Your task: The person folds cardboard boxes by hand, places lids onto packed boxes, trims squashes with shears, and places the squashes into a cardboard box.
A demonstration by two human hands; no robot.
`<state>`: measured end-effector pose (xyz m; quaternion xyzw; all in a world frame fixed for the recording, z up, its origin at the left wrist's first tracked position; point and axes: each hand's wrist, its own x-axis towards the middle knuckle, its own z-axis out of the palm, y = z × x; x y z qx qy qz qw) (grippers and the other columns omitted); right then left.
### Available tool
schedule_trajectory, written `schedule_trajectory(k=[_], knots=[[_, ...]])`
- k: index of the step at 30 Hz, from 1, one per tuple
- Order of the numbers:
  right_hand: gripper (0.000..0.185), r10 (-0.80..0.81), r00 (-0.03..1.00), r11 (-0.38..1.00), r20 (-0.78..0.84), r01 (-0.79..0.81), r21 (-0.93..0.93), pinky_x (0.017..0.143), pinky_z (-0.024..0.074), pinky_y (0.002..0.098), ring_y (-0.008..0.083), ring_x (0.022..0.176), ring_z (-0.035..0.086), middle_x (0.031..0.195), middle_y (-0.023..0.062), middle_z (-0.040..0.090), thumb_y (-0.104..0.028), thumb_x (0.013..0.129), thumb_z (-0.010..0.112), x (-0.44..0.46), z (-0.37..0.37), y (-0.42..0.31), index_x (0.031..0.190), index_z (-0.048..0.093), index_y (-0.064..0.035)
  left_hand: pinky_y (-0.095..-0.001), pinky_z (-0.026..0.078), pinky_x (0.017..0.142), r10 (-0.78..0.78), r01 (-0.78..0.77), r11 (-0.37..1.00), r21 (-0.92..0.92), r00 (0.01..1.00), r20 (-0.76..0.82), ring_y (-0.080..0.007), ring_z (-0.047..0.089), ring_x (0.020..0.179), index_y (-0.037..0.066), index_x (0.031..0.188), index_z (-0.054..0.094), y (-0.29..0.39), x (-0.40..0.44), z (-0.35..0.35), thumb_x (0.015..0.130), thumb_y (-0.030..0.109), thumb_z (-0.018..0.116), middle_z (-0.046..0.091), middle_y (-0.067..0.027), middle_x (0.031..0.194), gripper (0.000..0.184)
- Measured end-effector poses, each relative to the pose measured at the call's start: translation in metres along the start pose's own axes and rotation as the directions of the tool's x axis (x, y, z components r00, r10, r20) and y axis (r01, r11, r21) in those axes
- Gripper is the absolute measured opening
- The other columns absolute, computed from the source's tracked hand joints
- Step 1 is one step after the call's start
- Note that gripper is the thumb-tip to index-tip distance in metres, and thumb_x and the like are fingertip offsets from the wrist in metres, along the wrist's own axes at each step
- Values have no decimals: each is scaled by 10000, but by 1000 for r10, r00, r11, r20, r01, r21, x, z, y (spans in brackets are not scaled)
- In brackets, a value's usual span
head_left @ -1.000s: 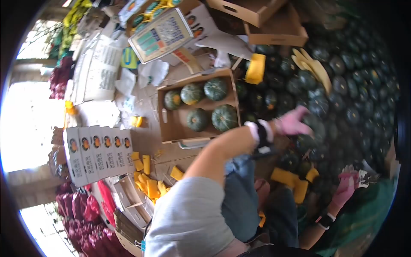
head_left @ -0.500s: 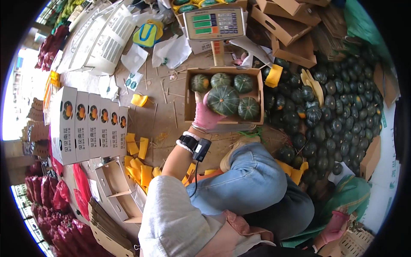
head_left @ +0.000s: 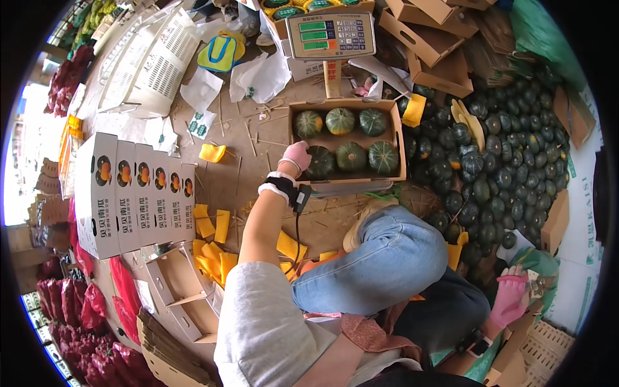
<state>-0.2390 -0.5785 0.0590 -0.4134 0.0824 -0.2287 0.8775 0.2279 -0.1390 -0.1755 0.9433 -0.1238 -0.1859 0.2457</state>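
A cardboard box [head_left: 402, 138] holds several green pumpkins in two rows. My left hand [head_left: 296, 155], in a pink glove, reaches over the box's left wall, its fingers curled against the lower-left pumpkin [head_left: 320, 162]. The fingertips are partly hidden. Low at the right, my right hand [head_left: 509, 300], also in a pink glove, is closed around a small pale and metallic item [head_left: 534, 284] that is too small to make out. It is close to a green sack [head_left: 543, 261].
A scale display [head_left: 330, 35] stands behind the box. Many pumpkins [head_left: 496, 168] are heaped at the right. White printed cartons [head_left: 103, 206] and a white basket [head_left: 151, 71] are at the left. Yellow foam pieces [head_left: 209, 258] lie near empty trays [head_left: 177, 277].
My left hand came from the heap to the box with a pumpkin, which now sits in the lower-left corner. The pumpkins there now form two rows. The view has swung left.
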Motion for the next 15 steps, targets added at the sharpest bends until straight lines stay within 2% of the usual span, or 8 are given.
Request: schedule_trajectory(k=[3,4,7,8,9,12,14,15], knots=[[579,110,960,988,-257,-76,137,1097,218,459,321,1270,347,1340,212,401,-345,872,495,2,-19,3,1254,395,79,-406,489,811,-91,37,944,329,985,150,-368,609,910,39,931,632,22,-3,-11,748,177,647,644,-197,940,230],[568,83,852,991,-517,-17,131,1078,263,456,310,1253,377,1320,205,427,-361,863,521,4,-8,6,1213,439,79,-426,492,770,14,-28,969,246,998,57,-369,611,874,51,868,629,29,-19,-16,758,192,629,646,-189,869,180],[545,112,653,975,-749,74,210,1074,270,460,313,1249,380,1319,207,425,-344,854,549,18,22,14,1185,454,79,-438,489,733,31,-36,999,-35,992,-121,-361,616,830,52,840,614,50,-58,-24,762,196,618,640,-187,828,164],[557,133,671,970,-729,62,234,1071,277,467,316,1237,395,1314,204,427,-354,840,575,17,20,14,1175,453,74,-439,486,728,43,-49,998,-46,990,-132,-360,617,821,53,831,608,49,-71,-18,760,200,618,640,-186,822,164],[565,137,642,969,-755,72,237,1070,279,468,316,1234,399,1309,204,432,-365,836,579,21,28,15,1168,459,76,-440,484,724,53,-62,996,-56,988,-148,-359,618,813,54,823,602,46,-84,-12,757,205,619,640,-184,817,165],[632,160,586,964,-794,81,254,1070,277,486,320,1224,410,1304,205,443,-440,815,590,34,47,24,1171,477,70,-436,489,731,25,-25,1000,14,999,36,-355,621,814,78,855,613,46,-117,3,760,258,624,647,-173,825,204],[664,211,827,965,-521,-92,244,1071,268,500,326,1222,410,1313,204,437,-473,809,583,22,14,23,1197,470,55,-434,492,741,56,-66,996,54,984,170,-352,622,825,91,871,619,47,-134,10,762,289,625,650,-171,832,226],[680,245,901,961,-359,-177,211,1072,264,507,329,1221,410,1317,203,434,-489,807,580,23,22,23,1210,467,47,-434,492,741,54,-64,997,52,984,169,-352,622,825,91,871,619,47,-135,11,762,289,625,650,-171,832,226]])
